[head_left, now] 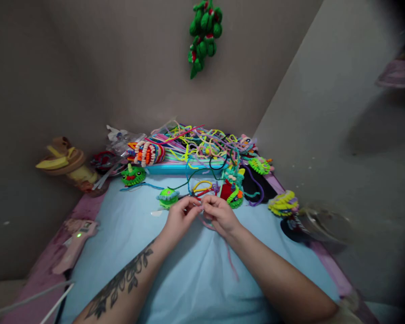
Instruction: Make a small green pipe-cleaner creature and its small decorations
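My left hand (pixel 185 215) and my right hand (pixel 220 215) meet fingertip to fingertip above the blue cloth. Both are pinched on a strand of pink yarn (pixel 232 261); it loops under my right hand and its tail hangs toward me. The small part between the fingertips is hidden. Just beyond my left hand sits a green and teal yarn piece (pixel 168 197). Past my right hand lies a red, green and orange yarn piece (pixel 234 194). A yellow loop (pixel 202 185), maybe a scissors handle, lies behind the fingers.
A blue tray (pixel 185 169) heaped with colourful strands stands at the back. Finished-looking yarn pieces flank it, including a green one with eyes (pixel 133 175). A pink glue gun (pixel 76 245) lies left; a yellow yarn piece (pixel 283 203) and clear container (pixel 326 225) stand right.
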Demonstrator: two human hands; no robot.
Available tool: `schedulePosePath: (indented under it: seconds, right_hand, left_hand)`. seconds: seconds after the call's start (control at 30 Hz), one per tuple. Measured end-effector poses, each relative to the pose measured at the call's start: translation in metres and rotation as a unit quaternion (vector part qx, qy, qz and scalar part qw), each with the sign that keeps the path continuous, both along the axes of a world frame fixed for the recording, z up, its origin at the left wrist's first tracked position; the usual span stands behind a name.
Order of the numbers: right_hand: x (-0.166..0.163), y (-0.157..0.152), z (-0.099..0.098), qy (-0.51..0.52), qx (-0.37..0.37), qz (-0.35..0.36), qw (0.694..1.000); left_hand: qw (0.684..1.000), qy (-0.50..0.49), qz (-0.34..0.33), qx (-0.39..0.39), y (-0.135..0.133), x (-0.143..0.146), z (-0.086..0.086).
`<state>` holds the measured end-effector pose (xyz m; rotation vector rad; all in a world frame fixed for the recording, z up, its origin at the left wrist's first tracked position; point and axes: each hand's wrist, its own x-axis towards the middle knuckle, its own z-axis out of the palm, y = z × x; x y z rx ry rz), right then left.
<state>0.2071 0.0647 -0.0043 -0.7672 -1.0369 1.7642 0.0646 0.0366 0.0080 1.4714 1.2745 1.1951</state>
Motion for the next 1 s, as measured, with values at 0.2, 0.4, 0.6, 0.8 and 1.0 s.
schedulePosePath:
  seconds: [0.2,0.4,0.6,0.8,1.0]
  right_hand:
    - [0.008,0.004,0.004,0.066,-0.203,0.158,0.964]
    - [0.018,0.009,0.004,0.049,-0.280,0.212,0.935]
    - [0.015,0.002,0.017,0.028,-0.274,0.244,0.930]
    - [0.063,0.036,0.032,-0.384,0.145,-0.197,0.890]
    - [0.120,0.102,0.020,-0.717,0.068,-0.297,0.627]
  left_hand:
    - [0.956,0.223,-0.025,0.188,-0.003,-0.010,-0.003]
    - [0.876,0.345,-0.081,0.326,-0.005,-0.016,-0.003]
    - [0.848,0.357,-0.053,0.387,-0.007,-0.020,-0.002]
    - [0.911,0.261,0.024,0.319,-0.010,-0.014,0.006]
    - [0.904,0.276,-0.025,0.326,-0.015,-0.006,0.006]
